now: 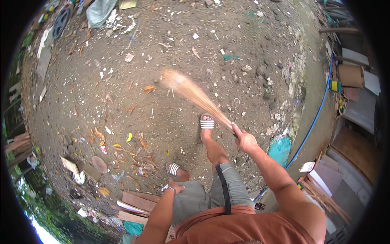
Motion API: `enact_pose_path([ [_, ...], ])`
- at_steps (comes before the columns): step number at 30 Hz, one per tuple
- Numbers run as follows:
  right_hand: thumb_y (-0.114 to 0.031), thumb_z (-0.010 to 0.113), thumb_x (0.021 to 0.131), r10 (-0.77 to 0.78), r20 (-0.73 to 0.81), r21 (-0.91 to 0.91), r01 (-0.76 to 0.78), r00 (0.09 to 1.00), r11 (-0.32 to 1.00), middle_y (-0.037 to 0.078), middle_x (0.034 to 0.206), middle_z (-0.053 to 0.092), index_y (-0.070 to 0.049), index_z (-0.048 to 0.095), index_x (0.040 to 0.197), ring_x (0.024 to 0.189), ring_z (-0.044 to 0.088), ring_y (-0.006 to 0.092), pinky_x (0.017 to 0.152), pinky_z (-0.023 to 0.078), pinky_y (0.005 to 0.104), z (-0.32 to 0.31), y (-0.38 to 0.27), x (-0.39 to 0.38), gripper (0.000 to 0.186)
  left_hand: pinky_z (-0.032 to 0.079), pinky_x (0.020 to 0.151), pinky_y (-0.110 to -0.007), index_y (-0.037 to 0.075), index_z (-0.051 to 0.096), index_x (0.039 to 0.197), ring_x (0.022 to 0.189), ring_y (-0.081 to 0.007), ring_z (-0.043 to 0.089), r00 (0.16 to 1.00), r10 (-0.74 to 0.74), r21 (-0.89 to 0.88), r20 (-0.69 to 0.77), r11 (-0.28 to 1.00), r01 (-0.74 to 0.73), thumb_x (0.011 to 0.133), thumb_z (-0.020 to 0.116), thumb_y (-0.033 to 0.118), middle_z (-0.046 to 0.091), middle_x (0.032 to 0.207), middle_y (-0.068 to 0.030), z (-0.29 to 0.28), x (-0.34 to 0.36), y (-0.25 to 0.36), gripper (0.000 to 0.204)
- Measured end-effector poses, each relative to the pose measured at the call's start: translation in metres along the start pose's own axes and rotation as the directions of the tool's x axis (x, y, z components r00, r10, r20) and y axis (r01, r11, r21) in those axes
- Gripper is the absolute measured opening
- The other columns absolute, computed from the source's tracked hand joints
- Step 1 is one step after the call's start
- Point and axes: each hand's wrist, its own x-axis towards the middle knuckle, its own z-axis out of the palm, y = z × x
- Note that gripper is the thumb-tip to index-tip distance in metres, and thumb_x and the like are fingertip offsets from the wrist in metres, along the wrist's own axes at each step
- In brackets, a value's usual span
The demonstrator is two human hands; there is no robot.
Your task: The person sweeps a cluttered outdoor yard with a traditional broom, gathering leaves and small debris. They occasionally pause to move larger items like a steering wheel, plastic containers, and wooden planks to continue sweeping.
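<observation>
Broom point(191, 92), blurred: our right hand point(245, 140) grips its handle closed. Left hand point(174, 189) rests, fingers curled, on thigh. We judge low strokes gather leaves point(134, 138) best.

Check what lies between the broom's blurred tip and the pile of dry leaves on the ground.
In the head view, mostly bare dirt between broom and leaves, with a few stray leaf scraps.

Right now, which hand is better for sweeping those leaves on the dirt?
The right hand: it already grips the broom, held out over the ground. The left hand rests on the thigh, holding nothing.
</observation>
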Motion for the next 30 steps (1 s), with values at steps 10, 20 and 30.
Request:
enact_pose_path([
  [10,-0.018,0.053,0.09,-0.119,0.412,0.095,0.087,0.903,0.992,0.029,0.127,0.061,-0.02,0.016,0.158,0.115,0.062,0.0431,0.098,0.049,0.0488,0.011,-0.183,0.136,0.078,0.034,0.117,-0.037,-0.007,-0.015,0.153,0.141,-0.0387,0.041,0.991,-0.017,-0.19,-0.136,0.982,-0.009,0.074,0.08,0.054,0.028,0.157,-0.0307,-0.11,-0.08,0.038,0.137],
  [20,-0.018,0.062,0.087,0.669,0.071,0.685,-0.524,0.739,0.506,0.02,0.106,0.068,-0.022,0.021,0.158,0.088,0.069,0.0293,0.073,0.053,0.0423,-0.058,-0.119,0.198,0.082,0.027,0.121,-0.036,-0.006,-0.023,0.15,0.147,-0.0379,0.03,0.997,0.074,-0.358,-0.028,0.931,-0.079,0.071,0.084,0.053,0.016,0.162,-0.0285,-0.158,-0.024,0.045,0.146],
  [30,-0.02,0.055,0.09,0.045,0.206,-0.054,-0.035,0.978,0.998,0.027,0.109,0.068,-0.033,0.014,0.159,0.099,0.068,0.0422,0.081,0.055,0.0497,-0.076,-0.29,0.213,0.082,0.031,0.118,-0.035,-0.007,-0.017,0.152,0.144,-0.0356,0.038,0.991,0.132,-0.298,0.014,0.947,-0.122,0.08,0.079,0.043,0.033,0.155,-0.0292,-0.272,0.002,-0.033,0.13],
])
